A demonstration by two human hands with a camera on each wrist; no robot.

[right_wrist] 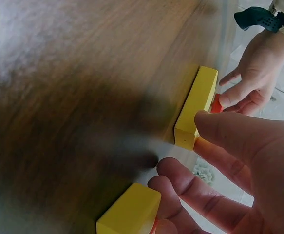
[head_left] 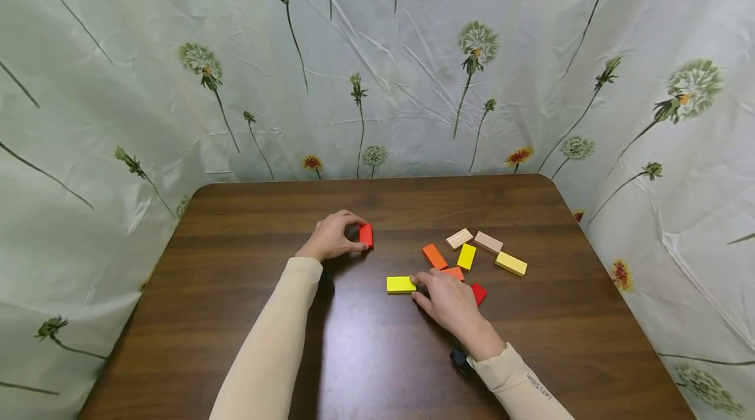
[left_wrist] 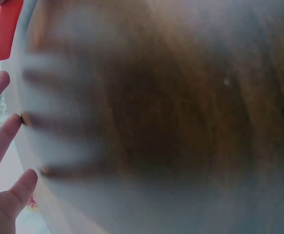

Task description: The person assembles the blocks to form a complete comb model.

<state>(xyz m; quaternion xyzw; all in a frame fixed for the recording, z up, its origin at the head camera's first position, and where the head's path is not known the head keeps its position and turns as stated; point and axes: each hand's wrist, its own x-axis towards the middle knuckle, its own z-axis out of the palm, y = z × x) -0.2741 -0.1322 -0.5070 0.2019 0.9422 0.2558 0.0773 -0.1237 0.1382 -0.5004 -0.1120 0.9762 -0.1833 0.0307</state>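
My left hand (head_left: 335, 236) pinches a small red block (head_left: 366, 236) between thumb and fingers, left of the table's middle. In the left wrist view that red block (left_wrist: 8, 29) shows at the upper left, with the other fingers (left_wrist: 3, 144) spread below it. My right hand (head_left: 451, 302) grips the near end of a bright yellow block (head_left: 400, 285), which points left. Thumb and forefinger are on that yellow block (right_wrist: 196, 107) in the right wrist view. Under this hand are an orange block (head_left: 453, 272) and a red block (head_left: 479, 293), each partly covered.
Beyond the right hand lie an orange block (head_left: 434, 256), another yellow block (head_left: 466, 257), a striped wood block (head_left: 459, 238), a pinkish-beige block (head_left: 488, 242) and a pale yellow block (head_left: 511, 264). The brown wooden table (head_left: 248, 223) ends at a flowered curtain (head_left: 401, 125).
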